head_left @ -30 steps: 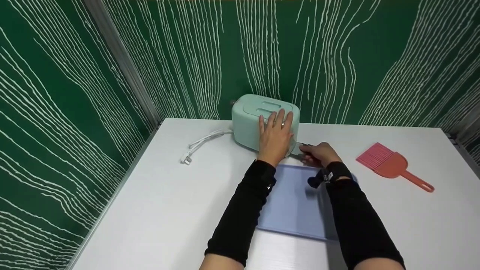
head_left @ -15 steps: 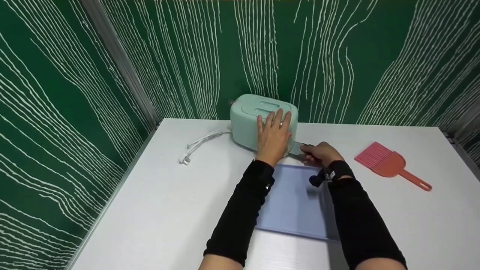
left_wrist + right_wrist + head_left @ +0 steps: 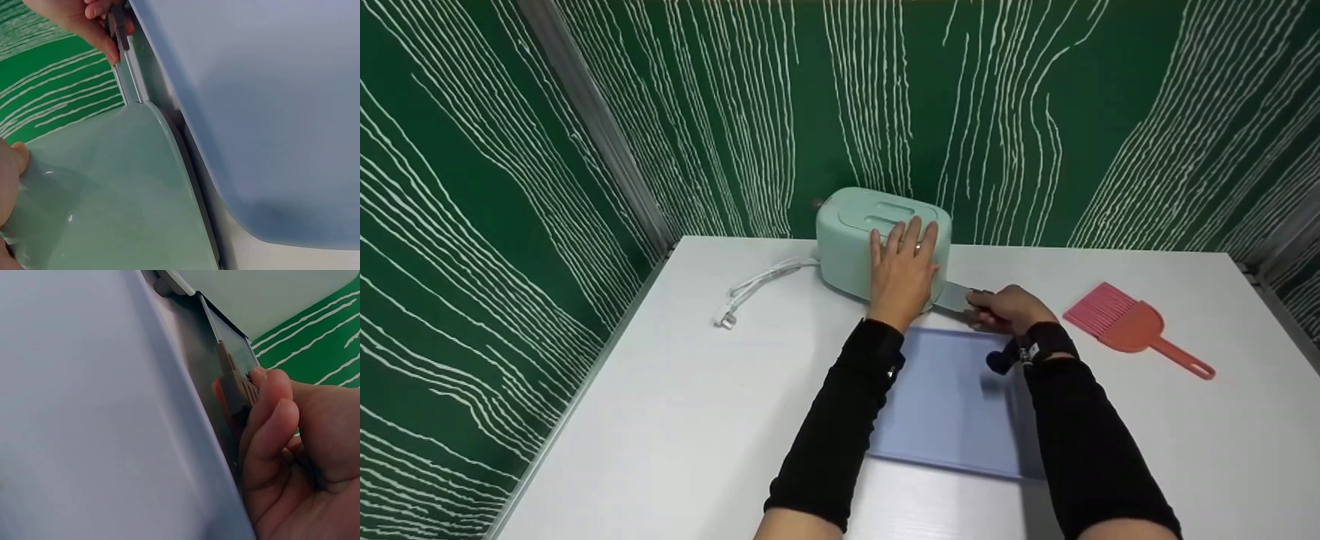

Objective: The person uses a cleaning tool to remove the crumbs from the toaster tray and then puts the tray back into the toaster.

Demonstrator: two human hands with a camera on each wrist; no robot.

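A mint green toaster (image 3: 844,255) stands at the back of the white table, its lidded top facing up. My left hand (image 3: 901,281) lies against its near side, with straight, spread fingers reaching onto the top edge. From the toaster's right end a thin metal crumb tray (image 3: 954,297) juts out low over the table. My right hand (image 3: 1006,306) pinches the dark handle (image 3: 236,385) of that crumb tray between thumb and fingers. In the left wrist view, the crumb tray's inner part is hidden inside the toaster.
A pale blue tray (image 3: 952,405) lies in front of the toaster, partly under the right forearm. An orange dustpan-shaped brush (image 3: 1132,327) with pink bristles is at the right. The toaster's white cord and plug (image 3: 725,320) lie at the left. Green patterned walls (image 3: 870,97) stand behind.
My right hand has moved a little to the right, drawing more of the crumb tray out of the toaster. The left hand keeps its place on the toaster. The view has shifted slightly.
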